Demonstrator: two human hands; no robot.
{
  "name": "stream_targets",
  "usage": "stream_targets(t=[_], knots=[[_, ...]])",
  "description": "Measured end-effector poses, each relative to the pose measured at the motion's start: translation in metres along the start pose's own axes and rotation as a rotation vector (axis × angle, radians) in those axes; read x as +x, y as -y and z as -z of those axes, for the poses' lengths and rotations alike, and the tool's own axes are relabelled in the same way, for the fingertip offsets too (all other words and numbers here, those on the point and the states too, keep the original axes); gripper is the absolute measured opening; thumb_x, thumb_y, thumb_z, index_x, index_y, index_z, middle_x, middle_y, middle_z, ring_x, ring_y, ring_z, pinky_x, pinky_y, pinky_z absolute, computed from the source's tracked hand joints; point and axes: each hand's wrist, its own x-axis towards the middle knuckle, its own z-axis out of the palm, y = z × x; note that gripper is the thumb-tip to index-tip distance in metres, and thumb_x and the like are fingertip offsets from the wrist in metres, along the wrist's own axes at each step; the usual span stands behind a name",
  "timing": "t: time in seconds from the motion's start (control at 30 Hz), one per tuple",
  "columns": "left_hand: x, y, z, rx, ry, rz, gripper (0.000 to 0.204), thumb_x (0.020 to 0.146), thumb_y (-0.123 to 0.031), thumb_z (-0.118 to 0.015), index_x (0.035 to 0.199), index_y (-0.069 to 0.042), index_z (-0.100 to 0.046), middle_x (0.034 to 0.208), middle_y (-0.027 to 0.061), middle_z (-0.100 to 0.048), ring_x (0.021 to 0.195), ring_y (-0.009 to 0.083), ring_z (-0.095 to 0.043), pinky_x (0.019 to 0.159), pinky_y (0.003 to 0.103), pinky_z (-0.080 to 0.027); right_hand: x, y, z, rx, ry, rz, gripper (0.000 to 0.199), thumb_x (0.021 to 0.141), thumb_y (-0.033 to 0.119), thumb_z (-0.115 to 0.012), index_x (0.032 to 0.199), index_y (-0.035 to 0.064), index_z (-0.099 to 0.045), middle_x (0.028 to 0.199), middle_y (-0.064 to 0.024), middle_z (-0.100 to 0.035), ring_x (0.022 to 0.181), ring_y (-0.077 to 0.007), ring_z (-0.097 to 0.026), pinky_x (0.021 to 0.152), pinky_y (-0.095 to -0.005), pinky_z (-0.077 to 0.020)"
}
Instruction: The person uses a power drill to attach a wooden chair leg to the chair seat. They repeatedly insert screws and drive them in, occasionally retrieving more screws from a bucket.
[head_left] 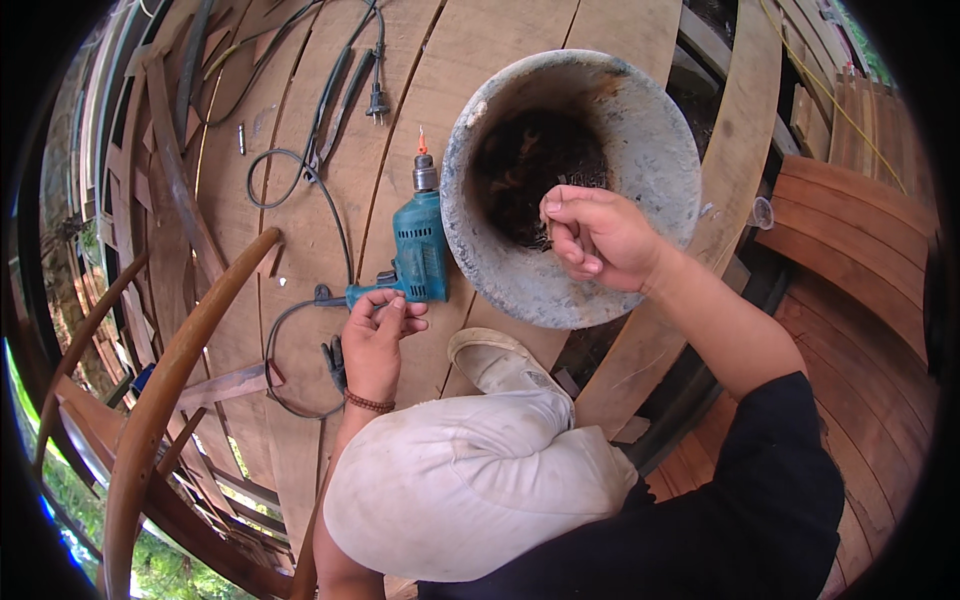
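My right hand (600, 238) is over the mouth of a grey, crusted bucket (655, 175), its fingers curled closed around something small that I cannot make out. Inside the bucket lie a dark, rusty mass and a cluster of small metal pieces, like nails or screws (597, 178). Left of the bucket, a teal corded drill (418, 240) lies on the planks with an orange-tipped bit in its chuck. My left hand (380, 335) is by the drill's handle end, thumb and fingers pinched together. What they pinch, if anything, is too small to name.
A dark cord with a plug (377, 104) and long-handled pliers (318, 150) lie on the wooden planks (500, 30). A curved wooden piece (180, 360) rises at left. Right of the bucket are a clear plastic cup (762, 212) and reddish boards (850, 240). Gaps run between planks.
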Motion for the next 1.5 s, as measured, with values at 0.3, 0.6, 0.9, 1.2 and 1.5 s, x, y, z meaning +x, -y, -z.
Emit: stream_targets(t=[0.3,0.6,0.9,1.2,1.5], knots=[[0.011,-0.009,0.0,0.052,-0.03,-0.018,0.013,0.096,-0.013,-0.06,0.103,-0.003,-0.055,0.09,0.0119,-0.07,0.073,0.015,-0.066,0.072,0.028,-0.055,-0.004,-0.008,-0.008,0.045,-0.022,0.061,0.01,0.096,0.016,-0.054,0.089,0.0089,-0.054,0.068,-0.0043,-0.059,0.049,-0.0092,-0.046,0.046,-0.0247,-0.0351],[0.049,-0.027,0.0,0.238,-0.171,-0.072,0.025,0.096,-0.015,-0.061,0.115,0.0,-0.058,0.097,0.0112,-0.069,0.077,0.0139,-0.066,0.072,0.024,-0.053,-0.012,-0.026,-0.024,-0.226,-0.169,0.135,0.008,0.1,0.016,-0.05,0.096,0.009,-0.05,0.082,-0.0075,-0.064,0.064,-0.0125,-0.062,0.055,-0.0259,-0.0504],[-0.007,-0.039,-0.019,0.125,0.241,0.067,0.027,0.095,-0.009,-0.061,0.118,0.003,-0.06,0.101,0.0084,-0.067,0.088,0.0125,-0.063,0.079,0.026,-0.052,-0.032,-0.074,-0.06,-0.444,-0.144,0.368,0.007,0.092,0.007,-0.062,0.095,0.0018,-0.058,0.083,-0.0045,-0.063,0.07,-0.0099,-0.062,0.062,-0.0255,-0.0512],[-0.029,-0.022,-0.009,-0.084,0.397,0.013,0.02,0.088,-0.002,-0.068,0.107,0.002,-0.065,0.1,0.0099,-0.068,0.094,0.0165,-0.064,0.086,0.03,-0.053,-0.017,-0.093,-0.098,-0.932,-0.184,0.758,0.015,0.082,0.006,-0.071,0.093,0.0035,-0.061,0.079,-0.0102,-0.06,0.065,-0.0215,-0.063,0.058,-0.0325,-0.0503],[-0.035,-0.015,-0.007,-0.299,0.227,-0.04,0.008,0.089,-0.001,-0.067,0.095,0.003,-0.063,0.09,0.0103,-0.067,0.084,0.018,-0.065,0.079,0.03,-0.054,-0.016,-0.102,-0.094,-1.013,-0.203,0.728,0.013,0.083,0.011,-0.072,0.085,0.0032,-0.061,0.075,-0.0113,-0.061,0.061,-0.0231,-0.063,0.055,-0.0342,-0.0491]])
